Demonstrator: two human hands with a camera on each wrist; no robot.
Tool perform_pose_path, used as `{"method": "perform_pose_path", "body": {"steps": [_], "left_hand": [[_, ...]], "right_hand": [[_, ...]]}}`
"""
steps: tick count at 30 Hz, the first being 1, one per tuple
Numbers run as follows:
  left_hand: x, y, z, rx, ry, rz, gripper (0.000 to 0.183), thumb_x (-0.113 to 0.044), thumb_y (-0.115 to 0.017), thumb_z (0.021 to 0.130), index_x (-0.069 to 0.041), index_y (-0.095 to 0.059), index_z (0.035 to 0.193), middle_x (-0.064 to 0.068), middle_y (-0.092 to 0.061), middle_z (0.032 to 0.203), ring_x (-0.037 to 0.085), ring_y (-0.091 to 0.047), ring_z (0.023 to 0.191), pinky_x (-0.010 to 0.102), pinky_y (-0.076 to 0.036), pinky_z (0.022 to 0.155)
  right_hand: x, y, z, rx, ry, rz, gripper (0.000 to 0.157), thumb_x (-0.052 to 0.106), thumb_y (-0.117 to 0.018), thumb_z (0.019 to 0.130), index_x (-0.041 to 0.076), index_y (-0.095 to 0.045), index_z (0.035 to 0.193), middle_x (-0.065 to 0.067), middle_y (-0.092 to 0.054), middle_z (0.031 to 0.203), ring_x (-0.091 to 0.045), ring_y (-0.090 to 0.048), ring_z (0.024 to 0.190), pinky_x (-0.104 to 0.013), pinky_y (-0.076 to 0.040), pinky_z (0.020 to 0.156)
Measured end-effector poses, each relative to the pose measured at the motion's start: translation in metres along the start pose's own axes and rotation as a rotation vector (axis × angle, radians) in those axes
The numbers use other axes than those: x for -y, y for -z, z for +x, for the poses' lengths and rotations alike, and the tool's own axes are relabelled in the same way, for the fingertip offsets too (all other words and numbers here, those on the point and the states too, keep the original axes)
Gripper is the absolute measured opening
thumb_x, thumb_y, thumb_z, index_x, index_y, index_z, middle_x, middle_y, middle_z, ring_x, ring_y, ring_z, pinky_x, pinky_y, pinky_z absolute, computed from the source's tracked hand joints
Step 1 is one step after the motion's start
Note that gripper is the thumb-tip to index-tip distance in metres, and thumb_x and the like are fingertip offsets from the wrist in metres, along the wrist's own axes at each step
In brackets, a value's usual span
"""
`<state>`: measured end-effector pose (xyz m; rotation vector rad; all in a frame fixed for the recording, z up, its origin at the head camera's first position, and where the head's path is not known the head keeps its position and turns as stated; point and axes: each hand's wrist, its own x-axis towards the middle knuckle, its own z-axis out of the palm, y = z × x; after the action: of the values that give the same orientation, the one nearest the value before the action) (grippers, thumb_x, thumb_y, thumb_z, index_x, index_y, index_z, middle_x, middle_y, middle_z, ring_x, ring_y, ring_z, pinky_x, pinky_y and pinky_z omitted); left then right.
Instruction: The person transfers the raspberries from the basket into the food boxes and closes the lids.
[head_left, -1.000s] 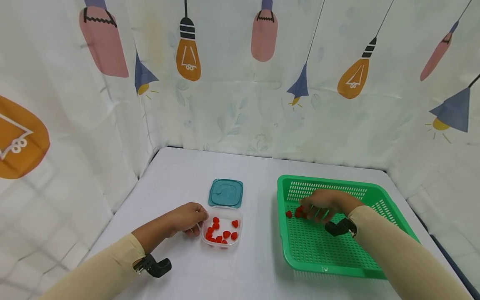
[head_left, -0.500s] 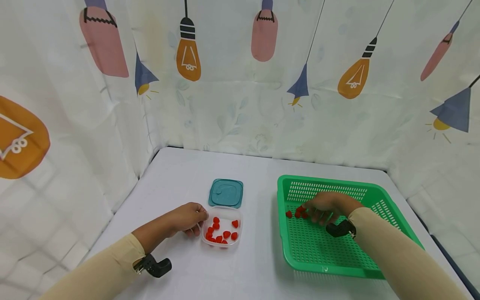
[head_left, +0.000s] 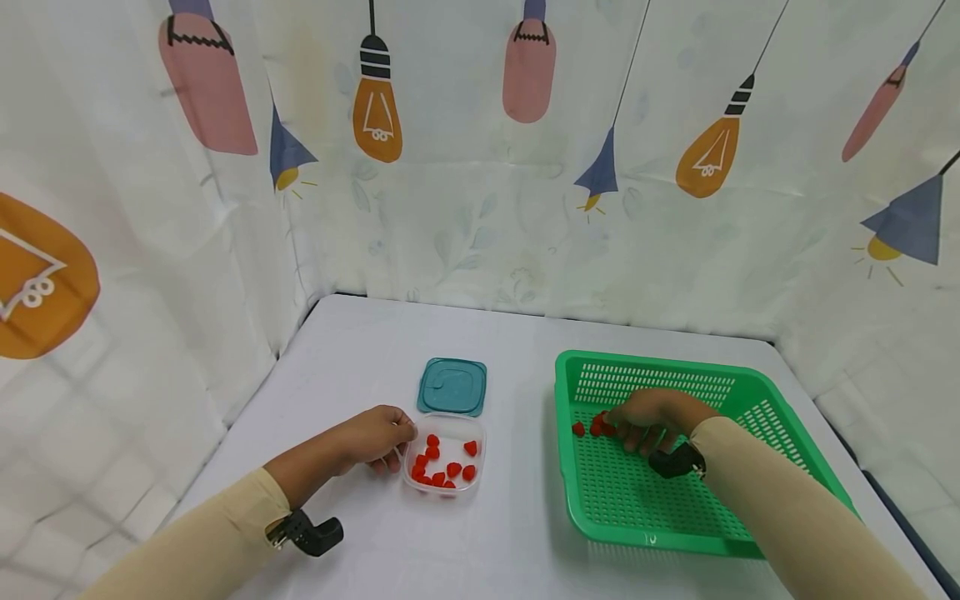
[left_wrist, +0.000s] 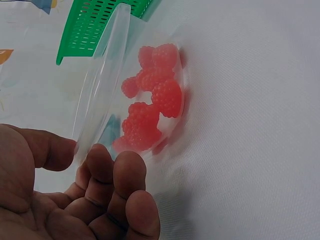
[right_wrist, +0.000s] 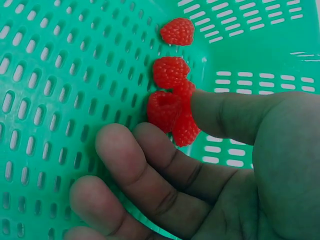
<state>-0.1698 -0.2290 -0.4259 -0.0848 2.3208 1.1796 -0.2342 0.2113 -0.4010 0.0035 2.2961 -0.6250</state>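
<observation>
My left hand (head_left: 385, 435) pinches the left rim of a clear plastic container (left_wrist: 102, 95) between thumb and fingers. Inside the container lie several red raspberries (left_wrist: 166, 97). My right hand (head_left: 647, 419) reaches down into a green perforated basket (head_left: 651, 533), by a small cluster of raspberries (right_wrist: 165, 111) near its left side. In the right wrist view the thumb (right_wrist: 220, 115) comes right up to the cluster, while the other fingers (right_wrist: 122, 155) curve loosely below it with a gap between. One more raspberry (right_wrist: 177, 31) lies a little apart from the cluster.
A teal lid (head_left: 452, 386) lies flat on the white table (head_left: 517, 517), just behind the container. Patterned curtains (head_left: 465, 217) hang at the back and both sides. The basket's raised rim stands around the right hand.
My right hand has drawn slightly down in the head view, near the raspberries, and its fingers have shifted a little. The left hand and the container stay put.
</observation>
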Motion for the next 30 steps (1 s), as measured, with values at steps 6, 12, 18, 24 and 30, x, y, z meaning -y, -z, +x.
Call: {"method": "perform_pose_path", "body": {"steps": [6,12,18,24,30], "left_hand": [[-0.0007,0.0000,-0.0005,0.000,-0.005,0.001,0.017,-0.020,-0.059,0.103,-0.003,-0.061,0.109,0.012,-0.062,0.088,0.026,-0.063,0.072,0.034,-0.054,0.064],[-0.0016,-0.0001,-0.0017,-0.002,0.003,0.000,0.017,-0.019,-0.059,0.102,-0.004,-0.061,0.108,0.012,-0.062,0.087,0.026,-0.063,0.072,0.034,-0.054,0.064],[-0.0020,-0.0003,-0.0022,-0.006,0.002,0.006,0.016,-0.019,-0.059,0.102,-0.004,-0.061,0.107,0.012,-0.062,0.086,0.026,-0.063,0.071,0.034,-0.054,0.064],[-0.0012,-0.0004,-0.0016,-0.008,-0.005,0.007,0.016,-0.019,-0.059,0.102,-0.004,-0.062,0.107,0.012,-0.062,0.086,0.026,-0.063,0.071,0.034,-0.054,0.065],[-0.0003,-0.0006,-0.0008,-0.007,-0.016,0.010,0.017,-0.020,-0.059,0.103,-0.004,-0.061,0.107,0.011,-0.062,0.086,0.026,-0.062,0.072,0.034,-0.054,0.065]], "right_hand": [[0.0016,-0.0034,-0.0003,-0.008,-0.003,0.006,0.043,0.044,-0.055,0.103,0.003,-0.068,0.104,-0.011,-0.069,0.093,-0.029,-0.069,0.084,-0.045,-0.055,0.072],[0.0002,-0.0044,0.0028,-0.004,-0.007,-0.010,0.042,0.045,-0.058,0.102,0.005,-0.070,0.103,-0.010,-0.068,0.094,-0.027,-0.068,0.084,-0.043,-0.055,0.071],[-0.0027,-0.0045,0.0054,0.005,0.002,-0.018,0.037,0.040,-0.057,0.104,0.006,-0.071,0.106,-0.009,-0.068,0.096,-0.026,-0.068,0.084,-0.042,-0.055,0.071],[-0.0041,-0.0036,0.0059,-0.005,0.016,0.010,0.041,0.042,-0.055,0.104,0.004,-0.070,0.107,-0.009,-0.069,0.096,-0.028,-0.068,0.084,-0.043,-0.055,0.070],[-0.0046,0.0010,0.0040,-0.035,0.032,0.040,0.041,0.041,-0.055,0.103,0.003,-0.070,0.104,-0.010,-0.071,0.095,-0.028,-0.070,0.084,-0.045,-0.056,0.070]]}}
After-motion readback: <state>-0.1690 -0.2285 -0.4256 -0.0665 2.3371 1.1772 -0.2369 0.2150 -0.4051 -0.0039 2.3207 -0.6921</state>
